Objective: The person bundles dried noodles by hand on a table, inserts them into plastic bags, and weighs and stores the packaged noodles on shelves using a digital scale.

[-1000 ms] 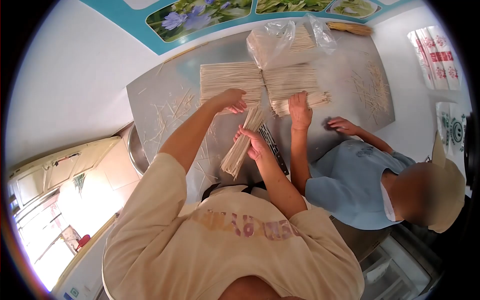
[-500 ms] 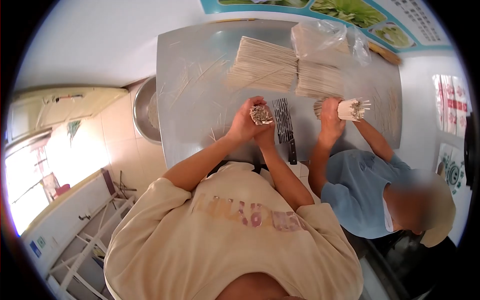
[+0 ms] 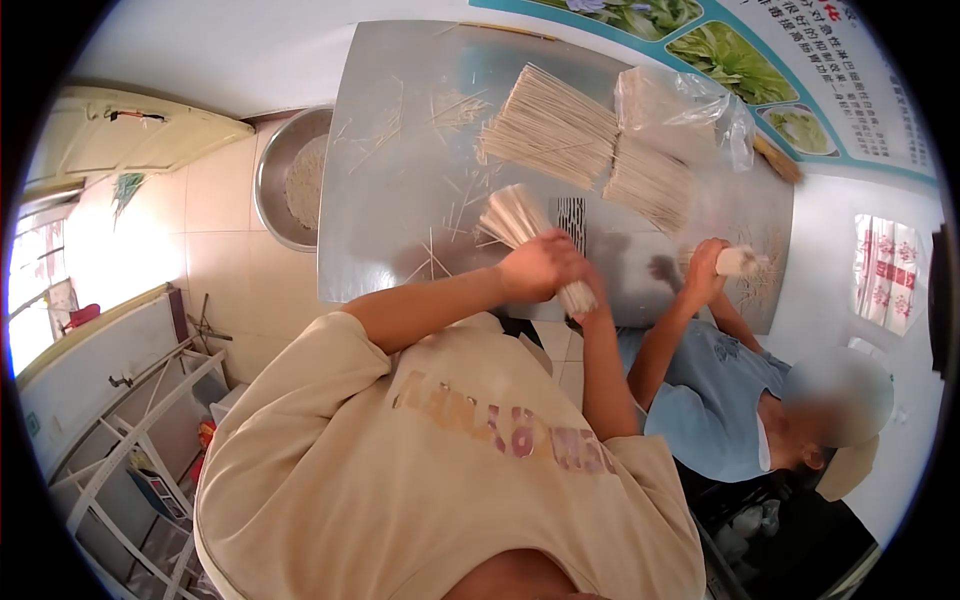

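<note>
My left hand (image 3: 538, 268) is closed around the middle of a bundle of dried noodles (image 3: 516, 216), thin pale straight sticks held at a slant above the metal table. My right hand (image 3: 588, 278) is closed on the lower part of the same bundle; its fingers are partly hidden behind the noodles and my left hand. Just beyond my hands lies a knife (image 3: 571, 214) with a black-patterned blade, its handle covered from view. Farther back are two stacks of dried noodles, a larger left stack (image 3: 555, 125) and a right stack (image 3: 648, 185).
A clear plastic bag (image 3: 670, 100) lies over more noodles at the back. To the right, a co-worker's hand (image 3: 708, 262) grips another noodle bundle (image 3: 738, 262). Loose noodles (image 3: 455, 110) litter the metal table (image 3: 370, 230). A metal basin (image 3: 270, 190) stands beyond its left edge.
The bundle in my hands has swung from end-on to lying at a slant, side showing. My hands now cover the knife's handle. The co-worker's bundle has moved, and the view has shifted.
</note>
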Motion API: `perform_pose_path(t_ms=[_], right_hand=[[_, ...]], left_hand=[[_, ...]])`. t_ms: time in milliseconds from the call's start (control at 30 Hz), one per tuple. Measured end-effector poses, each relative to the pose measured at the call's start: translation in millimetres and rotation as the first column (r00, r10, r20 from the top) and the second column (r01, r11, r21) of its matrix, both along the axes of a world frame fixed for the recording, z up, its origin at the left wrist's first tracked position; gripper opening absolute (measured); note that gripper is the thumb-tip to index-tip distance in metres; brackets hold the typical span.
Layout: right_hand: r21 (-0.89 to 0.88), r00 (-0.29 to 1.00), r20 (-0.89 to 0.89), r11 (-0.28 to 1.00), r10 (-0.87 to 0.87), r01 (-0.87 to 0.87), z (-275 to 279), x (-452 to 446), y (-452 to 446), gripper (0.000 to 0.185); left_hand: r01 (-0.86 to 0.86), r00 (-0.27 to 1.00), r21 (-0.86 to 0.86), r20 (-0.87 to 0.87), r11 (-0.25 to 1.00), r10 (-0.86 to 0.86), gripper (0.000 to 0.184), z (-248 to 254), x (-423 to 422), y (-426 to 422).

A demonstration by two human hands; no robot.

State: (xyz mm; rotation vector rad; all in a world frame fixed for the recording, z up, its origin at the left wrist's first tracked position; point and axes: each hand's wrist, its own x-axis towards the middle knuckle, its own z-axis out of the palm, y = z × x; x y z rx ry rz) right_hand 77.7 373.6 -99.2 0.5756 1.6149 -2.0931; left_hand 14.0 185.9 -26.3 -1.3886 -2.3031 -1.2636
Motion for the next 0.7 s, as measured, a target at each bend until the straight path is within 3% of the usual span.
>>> perform_pose_path(t_ms=[33, 67, 100, 167, 233, 267, 333, 433, 467, 500, 567, 600, 633, 667, 700], right_hand=[[0.083, 0.995, -0.006, 0.991, 0.104, -0.103, -12, -3, 15, 0.057], [0.166, 0.978, -0.008, 0.965, 0.208, -0.204, -20, -7, 27, 0.061], [-0.462, 0.958, 0.116, 0.868, 0.264, -0.183, -11, -20, 26, 0.069], [-0.899, 0.911, 0.172, 0.438, 0.376, -0.011, 13, -36, 15, 0.078], [-0.626, 0.926, 0.256, 0.778, 0.278, -0.06, 65, -53, -21, 0.088], [-0.641, 0.944, 0.223, 0.766, 0.243, -0.045, 56, -59, -19, 0.084], [-0.619, 0.942, 0.192, 0.778, 0.277, -0.103, 39, -76, -20, 0.083], [-0.608, 0.939, 0.129, 0.773, 0.318, -0.179, 41, -97, -29, 0.07], [-0.526, 0.926, 0.075, 0.804, 0.37, -0.278, 41, -105, -31, 0.063], [-0.433, 0.907, 0.029, 0.823, 0.421, -0.368, 49, -108, -35, 0.058], [-0.419, 0.934, 0.097, 0.865, 0.344, -0.276, 62, -106, -43, 0.047], [-0.323, 0.951, 0.061, 0.908, 0.302, -0.268, 66, -104, -49, 0.043], [-0.224, 0.965, 0.018, 0.942, 0.261, -0.251, 68, -106, -55, 0.039], [-0.141, 0.965, -0.099, 0.956, 0.244, -0.256, 54, -103, -60, 0.034], [-0.156, 0.968, -0.097, 0.957, 0.233, -0.246, 56, -97, -67, 0.034]], left_hand=[[0.002, 1.0, 0.004, -0.004, 1.0, -0.002, 0.026, -4, 3, 3], [0.114, 0.986, -0.066, -0.118, 0.991, -0.121, 0.023, -5, 3, 5], [0.216, 0.945, -0.148, -0.218, 0.965, -0.245, 0.019, -7, 3, 7], [0.256, 0.916, -0.158, -0.275, 0.954, -0.291, 0.013, -7, 4, 7], [0.328, 0.824, -0.341, -0.352, 0.881, -0.443, 0.013, -2, 3, 5], [0.327, 0.821, -0.345, -0.357, 0.88, -0.445, 0.013, 1, 4, 3], [0.27, 0.737, -0.625, -0.355, 0.732, -0.575, 0.016, 5, 5, -4], [0.223, 0.757, -0.635, -0.365, 0.74, -0.542, 0.022, 5, -2, -23], [0.203, 0.819, -0.54, -0.363, 0.817, -0.444, 0.027, -2, -2, -31], [0.217, 0.81, -0.549, -0.361, 0.807, -0.463, 0.027, 4, 1, -42], [0.222, 0.878, -0.354, -0.332, 0.908, -0.344, 0.048, 17, 5, -65], [0.237, 0.87, -0.365, -0.333, 0.9, -0.364, 0.048, 13, 4, -81], [0.104, 0.992, -0.306, -0.037, 0.946, -0.12, 0.059, 5, 0, -99], [-0.054, 0.95, -0.297, 0.279, 0.953, 0.141, 0.071, 0, 0, -108], [-0.043, 0.95, -0.31, 0.283, 0.95, 0.135, 0.071, 6, -8, -106]])
